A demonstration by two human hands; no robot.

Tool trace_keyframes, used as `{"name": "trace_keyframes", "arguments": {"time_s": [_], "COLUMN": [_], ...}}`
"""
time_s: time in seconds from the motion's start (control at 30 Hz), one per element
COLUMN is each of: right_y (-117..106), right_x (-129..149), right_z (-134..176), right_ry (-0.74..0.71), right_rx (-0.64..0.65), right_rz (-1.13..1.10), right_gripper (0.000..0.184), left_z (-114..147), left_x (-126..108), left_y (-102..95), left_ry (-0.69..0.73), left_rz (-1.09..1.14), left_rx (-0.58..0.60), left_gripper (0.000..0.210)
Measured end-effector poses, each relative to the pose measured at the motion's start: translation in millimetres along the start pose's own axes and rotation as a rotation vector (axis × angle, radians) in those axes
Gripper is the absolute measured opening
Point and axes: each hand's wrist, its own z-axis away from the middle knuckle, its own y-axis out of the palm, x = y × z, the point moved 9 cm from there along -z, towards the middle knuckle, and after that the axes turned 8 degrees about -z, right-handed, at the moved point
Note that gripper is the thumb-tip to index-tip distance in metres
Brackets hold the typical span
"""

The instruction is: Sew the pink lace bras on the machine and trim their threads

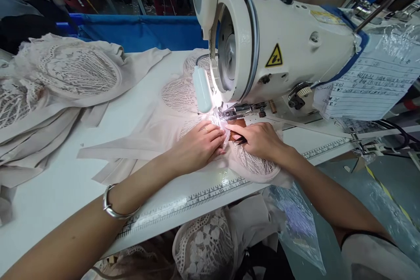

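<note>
A pale pink lace bra lies spread under the presser foot of a white sewing machine. Close in front of the foot, my left hand presses its closed fingers on the lace edge; a ring is on one finger. My right hand rests on the cup at the right, its index finger stretched toward the lace by the foot. Dark thread snips poke out from under its curled fingers, mostly hidden. The needle itself cannot be made out in the lamp's glare.
A pile of similar bras lies on the left of the white table. A small lamp hangs by the machine head. Along the front edge runs a printed ruler. More lace pieces lie below, over my lap. Handwritten paper hangs at the right.
</note>
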Motion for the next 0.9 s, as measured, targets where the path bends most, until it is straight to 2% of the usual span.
{"name": "trace_keyframes", "arguments": {"time_s": [0.17,0.3,0.67,0.77,0.9], "right_y": [0,-3,-6,-8,-7], "right_x": [0,2,2,2,-2], "right_z": [-6,-8,-11,-10,-12], "right_ry": [0.002,-0.058,-0.088,-0.128,-0.100], "right_rx": [-0.008,-0.071,-0.093,-0.136,-0.116], "right_rz": [0.004,-0.017,-0.031,-0.078,-0.065], "right_gripper": [0.058,0.060,0.061,0.058,0.058], "left_z": [2,4,6,5,5], "left_x": [6,8,13,15,16], "left_y": [3.7,5.1,7.2,5.4,3.3], "left_ry": [-0.068,-0.074,-0.101,-0.111,-0.121], "left_rz": [-0.080,-0.105,-0.156,-0.157,-0.159], "left_rx": [0.069,0.101,0.093,0.092,0.078], "left_gripper": [0.041,0.050,0.059,0.058,0.057]}}
